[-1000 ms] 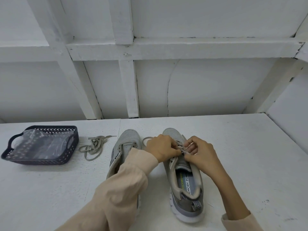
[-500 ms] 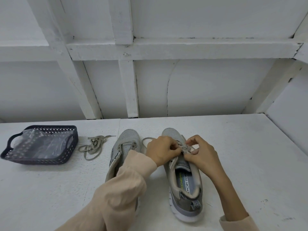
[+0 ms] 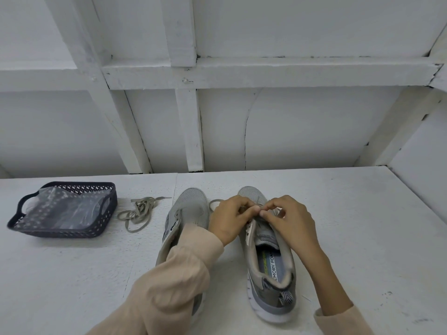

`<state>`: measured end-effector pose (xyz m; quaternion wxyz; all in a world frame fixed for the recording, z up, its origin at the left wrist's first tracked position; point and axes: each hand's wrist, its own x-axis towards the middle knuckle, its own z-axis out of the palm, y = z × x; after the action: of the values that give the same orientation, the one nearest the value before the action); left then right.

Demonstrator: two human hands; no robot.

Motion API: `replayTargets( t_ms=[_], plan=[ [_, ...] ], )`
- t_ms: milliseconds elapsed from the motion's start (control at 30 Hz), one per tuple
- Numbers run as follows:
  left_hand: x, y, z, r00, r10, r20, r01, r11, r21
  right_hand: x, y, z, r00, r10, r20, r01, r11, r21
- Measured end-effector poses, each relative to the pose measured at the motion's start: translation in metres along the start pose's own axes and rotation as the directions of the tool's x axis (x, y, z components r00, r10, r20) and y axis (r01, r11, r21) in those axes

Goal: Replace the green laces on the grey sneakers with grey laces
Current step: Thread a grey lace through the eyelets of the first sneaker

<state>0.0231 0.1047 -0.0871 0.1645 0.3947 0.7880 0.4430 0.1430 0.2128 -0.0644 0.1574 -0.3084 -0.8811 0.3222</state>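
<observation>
Toes point at the back wall and heels at you on both shoes: the right-hand sneaker [image 3: 268,262] and the left-hand sneaker [image 3: 191,209] stand side by side on the white table [image 3: 362,238], long axes running away from you. Your left hand [image 3: 232,218] and right hand [image 3: 290,221] meet over the right-hand sneaker's eyelets, fingers curled, each pinching the lace [image 3: 214,200]; a loop of it spills out beside your left hand. Your left sleeve [image 3: 176,281] covers the left-hand sneaker's heel. A loose lace [image 3: 140,210] lies tangled between that shoe and the dark basket [image 3: 60,232], which holds a clear plastic bag [image 3: 60,209]. Whether the pinched lace is grey or green I cannot tell
</observation>
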Motion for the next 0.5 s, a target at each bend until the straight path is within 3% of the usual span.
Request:
replayTargets(
  t_ms=[133,233,333,500],
  plan=[
    [0.000,-0.006,0.002,1.000,-0.022,0.010,0.023,0.984,-0.174,0.007,0.002,0.005,0.999,0.037,0.015,-0.038,0.997,0.074],
    [0.000,-0.011,0.006,0.998,-0.058,-0.010,0.054,0.965,-0.256,0.010,0.003,0.007,0.995,0.096,0.038,-0.102,0.961,0.256],
    [0.000,-0.012,0.008,0.997,-0.080,-0.008,0.074,0.954,-0.289,0.012,0.001,0.004,0.992,0.121,0.039,-0.126,0.896,0.426],
    [0.002,-0.017,0.013,0.996,-0.074,-0.042,0.059,0.957,-0.285,0.016,-0.005,0.003,0.994,0.076,0.074,-0.104,0.833,0.543]
  ],
)
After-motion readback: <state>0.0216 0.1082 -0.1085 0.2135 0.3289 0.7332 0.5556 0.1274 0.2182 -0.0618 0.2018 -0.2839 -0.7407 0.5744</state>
